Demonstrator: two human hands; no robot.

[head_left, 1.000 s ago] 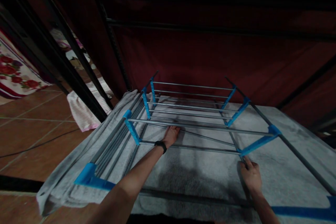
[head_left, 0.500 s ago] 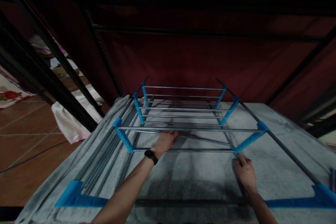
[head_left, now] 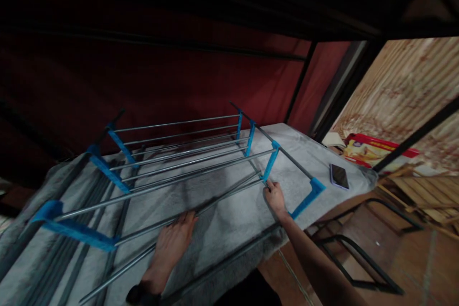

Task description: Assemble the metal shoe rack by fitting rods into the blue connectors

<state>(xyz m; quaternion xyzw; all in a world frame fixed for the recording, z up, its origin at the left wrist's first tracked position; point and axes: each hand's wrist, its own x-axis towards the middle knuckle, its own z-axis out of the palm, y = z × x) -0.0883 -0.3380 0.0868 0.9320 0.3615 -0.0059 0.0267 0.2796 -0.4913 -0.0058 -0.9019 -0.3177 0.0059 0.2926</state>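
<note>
A rack of grey metal tubes (head_left: 190,172) joined by blue plastic brackets (head_left: 86,232) stands on a grey blanket (head_left: 229,220). My left hand (head_left: 175,239), with a black band at the wrist, lies palm down at the front crossbar, its fingers curled around a loose metal rod (head_left: 118,275) that runs slantwise under the hand. Toward the right, that rod's far end meets the frame near a blue bracket (head_left: 270,165). Just below this bracket, my right hand (head_left: 275,198) is closed on the lower side tube, which it partly hides.
Several loose tubes (head_left: 68,244) lie along the blanket's left side. A phone (head_left: 339,176) rests near the right edge. Beyond stand a dark metal-framed chair (head_left: 362,248), a wooden slatted piece (head_left: 426,196) and a red-yellow package (head_left: 376,148). Dark red cloth (head_left: 161,81) hangs behind the rack.
The view has swung right, bringing the phone and chair into sight. My left hand has moved back toward me and left with the rod, whose near end now sticks out. My right hand stays by the bracket.
</note>
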